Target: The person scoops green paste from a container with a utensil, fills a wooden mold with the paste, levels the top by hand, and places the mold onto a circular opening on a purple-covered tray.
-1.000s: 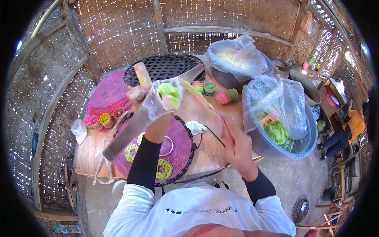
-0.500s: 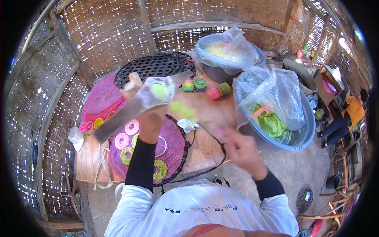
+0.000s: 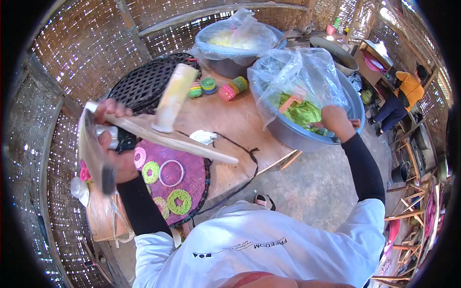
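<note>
My left hand [image 3: 121,162] grips a wooden press [image 3: 177,140] made of two long boards spread apart, with a pale cylinder [image 3: 176,96] standing on one board. A metal and black cylinder part [image 3: 111,138] shows between the fingers. At the large blue tub [image 3: 357,103] on the right, my right hand [image 3: 337,120] is closed around a tool with a brown handle end [image 3: 355,123]; its lower part reaches the green dough [image 3: 302,113], and its kind is unclear. Below the left hand, green and pink lacy rings [image 3: 179,201] lie on a round purple mat [image 3: 192,180] beside a white hoop [image 3: 171,173].
A second plastic-covered tub [image 3: 240,41] of pale dough stands at the back. Stacked coloured rings [image 3: 234,89], a black woven tray [image 3: 146,79] and a white crumpled cloth [image 3: 203,137] lie on the wooden table [image 3: 230,120]. A person in orange [image 3: 409,89] is at the far right.
The press has been turned and its boards now stand apart, with the cylinder upright. My right hand has moved right, from over the table to the tub. The view has shifted right.
</note>
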`<state>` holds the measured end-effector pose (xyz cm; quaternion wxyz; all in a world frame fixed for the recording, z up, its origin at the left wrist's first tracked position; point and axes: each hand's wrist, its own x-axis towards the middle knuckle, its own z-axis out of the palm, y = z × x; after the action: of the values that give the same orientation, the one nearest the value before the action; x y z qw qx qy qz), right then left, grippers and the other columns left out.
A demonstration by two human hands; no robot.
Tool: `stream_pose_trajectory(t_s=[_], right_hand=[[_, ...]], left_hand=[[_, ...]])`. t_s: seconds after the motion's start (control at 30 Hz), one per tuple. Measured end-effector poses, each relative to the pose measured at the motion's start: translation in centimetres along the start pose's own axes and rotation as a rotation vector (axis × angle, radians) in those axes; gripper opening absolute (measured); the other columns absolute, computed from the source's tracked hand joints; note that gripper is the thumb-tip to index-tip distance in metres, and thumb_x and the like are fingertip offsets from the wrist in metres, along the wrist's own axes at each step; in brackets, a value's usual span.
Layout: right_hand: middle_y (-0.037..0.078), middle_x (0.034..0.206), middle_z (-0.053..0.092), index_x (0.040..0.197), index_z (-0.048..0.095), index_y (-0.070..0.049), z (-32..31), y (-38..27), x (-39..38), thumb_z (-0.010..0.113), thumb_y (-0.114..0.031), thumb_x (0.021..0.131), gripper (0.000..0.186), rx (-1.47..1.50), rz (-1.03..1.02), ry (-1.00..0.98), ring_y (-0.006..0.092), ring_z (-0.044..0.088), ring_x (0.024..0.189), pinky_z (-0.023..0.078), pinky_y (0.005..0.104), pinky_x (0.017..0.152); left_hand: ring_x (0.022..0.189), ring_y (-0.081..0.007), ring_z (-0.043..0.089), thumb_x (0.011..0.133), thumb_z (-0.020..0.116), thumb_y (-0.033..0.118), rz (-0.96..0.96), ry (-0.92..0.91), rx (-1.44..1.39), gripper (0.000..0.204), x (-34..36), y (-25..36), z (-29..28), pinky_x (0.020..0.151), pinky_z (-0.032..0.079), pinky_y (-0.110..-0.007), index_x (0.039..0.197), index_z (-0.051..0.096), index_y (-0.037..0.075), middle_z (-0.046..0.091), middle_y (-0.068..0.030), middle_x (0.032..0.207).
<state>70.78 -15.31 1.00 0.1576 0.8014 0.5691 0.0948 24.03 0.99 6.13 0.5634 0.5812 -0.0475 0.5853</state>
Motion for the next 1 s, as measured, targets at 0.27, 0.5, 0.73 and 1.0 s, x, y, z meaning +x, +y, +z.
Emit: stream_pose_trajectory(t_s=[0.27, 0.5, 0.73, 1.0], right_hand=[[0.022, 0.12, 0.049, 0.134, 0.032, -0.006, -10.7, -25.2, -5.3, 0.044, -0.055, 0.085, 0.069, 2.403, -0.787, -1.357, 0.0267, 0.054, 0.101, 0.047, 0.035, 0.079], [0.016, 0.099, 0.055, 0.126, 0.04, -0.009, -10.3, -29.6, -7.3, 0.04, -0.072, 0.076, 0.08, 2.815, -0.904, -2.027, 0.0138, 0.048, 0.061, 0.038, 0.0218, 0.042], [0.007, 0.091, 0.052, 0.13, 0.037, -0.006, -10.8, -25.5, -3.6, 0.044, -0.051, 0.087, 0.062, 2.307, -0.672, -0.554, 0.0085, 0.048, 0.064, 0.039, 0.019, 0.046], [0.015, 0.124, 0.039, 0.139, 0.01, 0.003, -12.5, -27.1, -1.7, 0.061, -0.032, 0.082, 0.084, 1.608, -1.017, 0.214, 0.022, 0.051, 0.099, 0.043, 0.0323, 0.083]], left_hand=[[0.091, -0.0119, 0.037, 0.068, 0.074, 0.028, 0.156, -0.37, -0.726, 0.037, 0.0, -4.7, 1.5, 0.082, 0.035, -0.028, 0.101, 0.058, 0.02, 0.032, -0.0009, 0.098], [0.104, -0.0254, 0.049, 0.067, 0.073, 0.028, -0.204, 0.078, -0.365, 0.041, -3.7, 0.1, -2.9, 0.091, 0.04, -0.035, 0.102, 0.057, 0.016, 0.047, -0.0108, 0.115], [0.088, -0.0158, 0.057, 0.07, 0.071, 0.017, -0.143, 0.569, 0.703, 0.032, -12.8, 1.5, -4.4, 0.075, 0.046, -0.032, 0.098, 0.057, 0.008, 0.058, -0.0042, 0.094], [0.081, -0.0254, 0.059, 0.057, 0.078, 0.032, -0.294, 0.079, 1.567, 0.04, -11.5, 3.5, 0.2, 0.073, 0.044, -0.039, 0.087, 0.063, 0.011, 0.061, -0.0052, 0.086]])
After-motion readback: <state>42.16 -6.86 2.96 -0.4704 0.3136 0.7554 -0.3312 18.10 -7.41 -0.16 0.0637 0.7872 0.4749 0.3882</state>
